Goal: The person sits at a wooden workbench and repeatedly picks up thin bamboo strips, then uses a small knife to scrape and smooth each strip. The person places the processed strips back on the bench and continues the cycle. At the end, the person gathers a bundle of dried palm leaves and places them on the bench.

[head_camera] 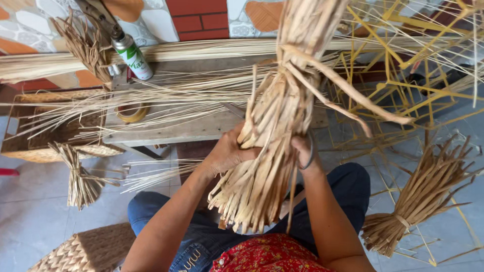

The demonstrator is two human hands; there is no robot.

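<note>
The big bundle of dried straw strips (275, 126) stands nearly upright over the lap, long axis running top to bottom, with the left hand (229, 151) wrapped round its middle and the right hand (302, 151) gripping the other side, both fingers curled tight.

Held upright over the lap: a big bundle of dried fibre strips (275, 136), left hand (227, 151) on its left side, right hand (304, 151) on its right. Behind the bundle, a low wooden bench (171, 130). On the bench: long thin reeds (166, 95), a tape roll (132, 112), a spray can (132, 55) toward the back left. Left of the bench, a woven basket (30, 141); before it on the floor, a small tied bundle (80, 179). At right, a wire frame (398, 85), with another tied bundle (418, 196) in front. Near left corner, a woven stool (88, 252).
</note>
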